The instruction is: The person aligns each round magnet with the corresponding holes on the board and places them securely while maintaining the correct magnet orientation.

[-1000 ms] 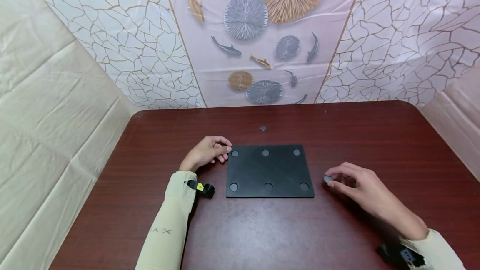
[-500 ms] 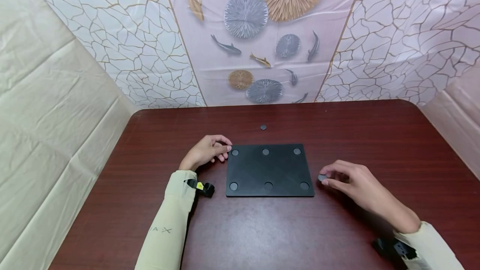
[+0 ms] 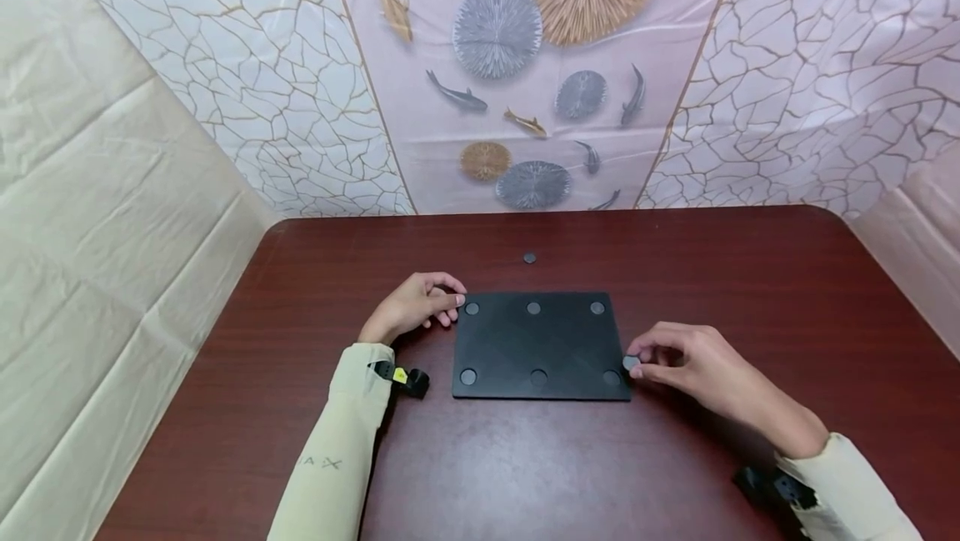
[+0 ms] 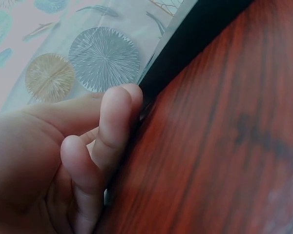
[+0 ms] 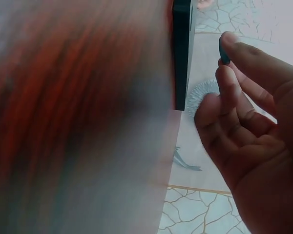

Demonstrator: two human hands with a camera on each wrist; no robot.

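A flat black rectangular board [image 3: 540, 345] lies on the table, with round spots in a row of three along its far edge and three along its near edge. The near-left spot [image 3: 468, 377] looks lighter grey than the near-middle one [image 3: 538, 377]. My left hand [image 3: 411, 306] holds the board's far-left corner between thumb and index finger. Just over the board's right edge, my right hand [image 3: 693, 362] pinches a small grey disc [image 3: 632, 363] between thumb and fingertips; the right wrist view shows this disc [image 5: 224, 51] edge-on, apart from the board [image 5: 183, 58].
Beyond the board, another small dark disc [image 3: 529, 258] lies on the reddish-brown table [image 3: 525, 466]. A patterned cloth [image 3: 517, 91] hangs behind the table's far edge, and pale cloth [image 3: 112, 257] slopes along the left side.
My right hand has moved left with the disc, from well beside the board to its right edge. The left hand keeps its place at the corner.
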